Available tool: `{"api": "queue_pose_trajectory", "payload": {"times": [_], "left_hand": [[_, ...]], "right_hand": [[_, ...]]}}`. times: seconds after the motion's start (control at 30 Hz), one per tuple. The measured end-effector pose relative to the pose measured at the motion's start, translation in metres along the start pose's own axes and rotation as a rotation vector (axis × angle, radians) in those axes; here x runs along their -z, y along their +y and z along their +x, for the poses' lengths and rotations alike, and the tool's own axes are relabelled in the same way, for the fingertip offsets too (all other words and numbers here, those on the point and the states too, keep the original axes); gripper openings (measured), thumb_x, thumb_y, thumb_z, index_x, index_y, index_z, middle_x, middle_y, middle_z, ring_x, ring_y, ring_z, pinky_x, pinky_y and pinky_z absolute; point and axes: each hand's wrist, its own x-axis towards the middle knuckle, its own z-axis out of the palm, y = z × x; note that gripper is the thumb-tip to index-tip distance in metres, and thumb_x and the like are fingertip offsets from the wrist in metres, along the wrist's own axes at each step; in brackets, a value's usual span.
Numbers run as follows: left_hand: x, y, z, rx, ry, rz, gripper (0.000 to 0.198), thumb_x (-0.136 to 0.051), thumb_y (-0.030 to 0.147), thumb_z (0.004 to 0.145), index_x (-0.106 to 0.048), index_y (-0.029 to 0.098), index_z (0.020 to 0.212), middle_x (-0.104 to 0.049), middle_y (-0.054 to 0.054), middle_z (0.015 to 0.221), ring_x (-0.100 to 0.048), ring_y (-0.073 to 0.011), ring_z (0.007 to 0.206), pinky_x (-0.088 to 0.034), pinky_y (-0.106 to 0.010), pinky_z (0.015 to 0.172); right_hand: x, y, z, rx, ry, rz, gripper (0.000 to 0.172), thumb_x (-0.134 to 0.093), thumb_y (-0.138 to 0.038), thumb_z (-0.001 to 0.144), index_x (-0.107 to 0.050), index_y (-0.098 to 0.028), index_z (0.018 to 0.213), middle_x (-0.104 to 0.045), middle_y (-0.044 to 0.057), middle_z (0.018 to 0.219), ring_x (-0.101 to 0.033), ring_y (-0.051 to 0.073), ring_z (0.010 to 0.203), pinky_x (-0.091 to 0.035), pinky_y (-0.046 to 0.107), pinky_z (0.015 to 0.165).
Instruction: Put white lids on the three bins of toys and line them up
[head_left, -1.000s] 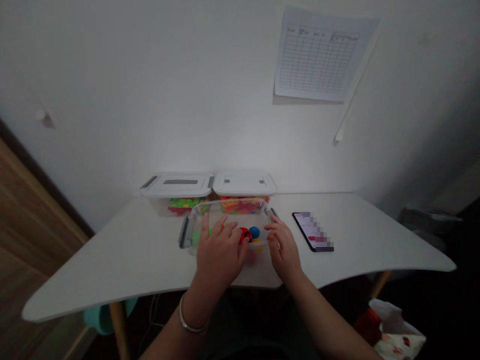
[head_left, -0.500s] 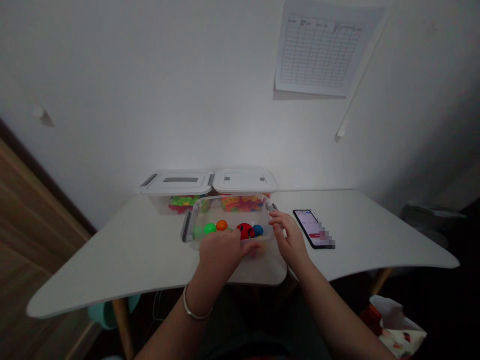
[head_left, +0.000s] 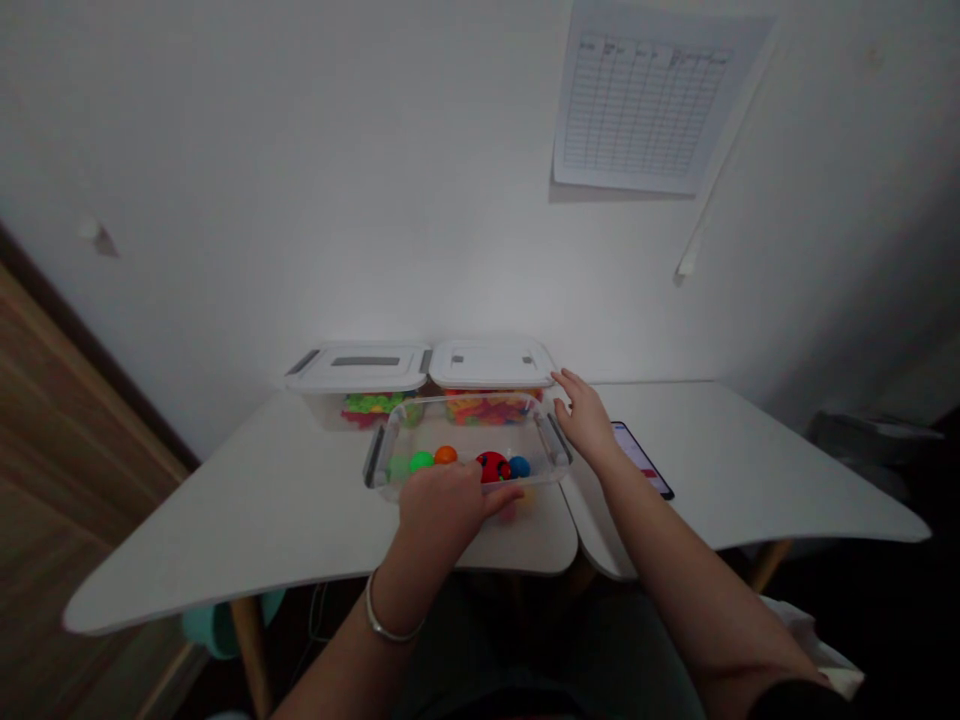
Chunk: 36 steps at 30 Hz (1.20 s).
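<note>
A clear plastic box (head_left: 465, 401) with grey side handles sits on the white table, and several balls lie inside it. They include a green ball (head_left: 421, 461), an orange ball (head_left: 445, 455), a red ball with black spots (head_left: 493, 466) and a blue ball (head_left: 519, 467). My left hand (head_left: 439, 505) lies over the box's front rim, just before the red ball, and its fingers hide what is below. My right hand (head_left: 585, 420) is open and empty, beside the box's back right corner.
Behind the clear box stand two white-lidded boxes (head_left: 357, 367) (head_left: 491, 363) holding colourful plastic pieces. A phone (head_left: 641, 457) lies on the white table (head_left: 720, 470) right of my right hand. A gridded paper sheet (head_left: 641, 100) hangs on the wall.
My right hand has moved back and right, off the clear box's right end to its back corner, and now partly covers the phone. My left hand has stayed at the front rim.
</note>
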Motion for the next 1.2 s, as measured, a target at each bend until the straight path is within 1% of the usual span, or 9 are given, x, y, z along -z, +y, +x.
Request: {"api": "queue_pose_trajectory", "payload": {"times": [0.1, 0.3, 0.5, 0.67, 0.77, 0.93, 0.97, 1.03, 1.2], "left_hand": [[-0.001, 0.000, -0.001, -0.013, 0.031, 0.004, 0.072, -0.033, 0.077, 0.085, -0.072, 0.017, 0.078, -0.071, -0.014, 0.070, -0.066, -0.0261, 0.061, -0.038, -0.031, 0.049], [-0.002, -0.001, -0.005, -0.068, 0.091, -0.014, 0.065, -0.034, 0.071, 0.088, -0.071, 0.018, 0.077, -0.070, -0.012, 0.069, -0.065, -0.0245, 0.063, -0.037, -0.032, 0.053], [0.000, -0.001, -0.007, -0.094, 0.071, -0.059, 0.062, -0.037, 0.070, 0.088, -0.071, 0.019, 0.081, -0.071, -0.011, 0.074, -0.065, -0.0249, 0.067, -0.039, -0.033, 0.056], [-0.002, 0.006, -0.002, -0.135, 0.140, -0.107, 0.055, -0.041, 0.066, 0.089, -0.068, 0.019, 0.079, -0.069, -0.009, 0.072, -0.064, -0.0230, 0.069, -0.041, -0.033, 0.059], [-0.005, 0.005, -0.004, -0.177, 0.318, -0.231, 0.038, -0.047, 0.050, 0.093, -0.063, 0.020, 0.077, -0.067, -0.006, 0.072, -0.061, -0.0189, 0.068, -0.042, -0.031, 0.060], [-0.006, -0.010, -0.019, -0.201, 0.981, -0.491, 0.004, -0.056, 0.022, 0.087, -0.053, 0.024, 0.088, -0.060, -0.002, 0.088, -0.060, -0.0157, 0.083, -0.050, -0.031, 0.077], [-0.006, -0.015, -0.021, -0.169, 1.053, -0.480, 0.014, -0.059, 0.022, 0.085, -0.052, 0.024, 0.097, -0.059, -0.004, 0.095, -0.060, -0.0171, 0.091, -0.050, -0.034, 0.082], [-0.005, -0.023, -0.023, -0.085, 1.096, -0.457, 0.033, -0.062, 0.024, 0.083, -0.049, 0.025, 0.113, -0.055, -0.007, 0.112, -0.056, -0.0211, 0.108, -0.049, -0.041, 0.093], [-0.008, -0.044, -0.020, 0.078, 0.978, -0.651, 0.056, -0.058, 0.027, 0.087, -0.036, 0.026, 0.138, -0.038, -0.015, 0.142, -0.039, -0.0272, 0.137, -0.050, -0.043, 0.100]], "right_hand": [[-0.007, 0.004, 0.009, -0.001, -0.003, -0.060, 0.041, -0.056, -0.016, 0.081, -0.065, -0.021, 0.120, -0.058, 0.013, 0.135, -0.054, 0.027, 0.124, -0.044, 0.051, 0.105], [-0.003, 0.002, 0.019, 0.016, 0.085, -0.090, 0.011, -0.060, -0.024, 0.084, -0.070, -0.020, 0.090, -0.068, 0.011, 0.114, -0.061, 0.027, 0.106, -0.047, 0.048, 0.095], [0.015, -0.009, 0.003, 0.044, 0.243, -0.038, 0.014, -0.063, -0.034, 0.086, -0.068, -0.021, 0.082, -0.071, 0.006, 0.085, -0.060, 0.024, 0.086, -0.047, 0.043, 0.084], [0.040, -0.035, -0.025, -0.055, 0.454, 0.099, 0.013, -0.068, -0.033, 0.083, -0.065, -0.021, 0.080, -0.063, 0.001, 0.075, -0.055, 0.018, 0.067, -0.047, 0.033, 0.063], [0.056, -0.052, -0.039, 0.024, 0.498, 0.073, 0.010, -0.068, -0.031, 0.084, -0.064, -0.023, 0.079, -0.062, 0.001, 0.074, -0.054, 0.017, 0.066, -0.047, 0.032, 0.062], [0.075, -0.071, -0.060, 0.175, 0.460, 0.066, 0.007, -0.068, -0.022, 0.084, -0.062, -0.025, 0.081, -0.066, 0.001, 0.078, -0.057, 0.017, 0.067, -0.048, 0.033, 0.062], [0.077, -0.074, -0.064, 0.184, 0.442, 0.090, 0.008, -0.068, -0.020, 0.084, -0.062, -0.026, 0.081, -0.067, 0.001, 0.079, -0.058, 0.017, 0.068, -0.048, 0.033, 0.062], [0.078, -0.079, -0.073, 0.183, 0.411, 0.158, 0.012, -0.069, -0.017, 0.083, -0.062, -0.026, 0.082, -0.068, 0.001, 0.079, -0.061, 0.017, 0.071, -0.049, 0.032, 0.060], [0.072, -0.088, -0.086, 0.181, 0.345, 0.297, 0.014, -0.070, -0.015, 0.081, -0.062, -0.027, 0.082, -0.068, 0.001, 0.079, -0.063, 0.017, 0.071, -0.050, 0.030, 0.053]]}}
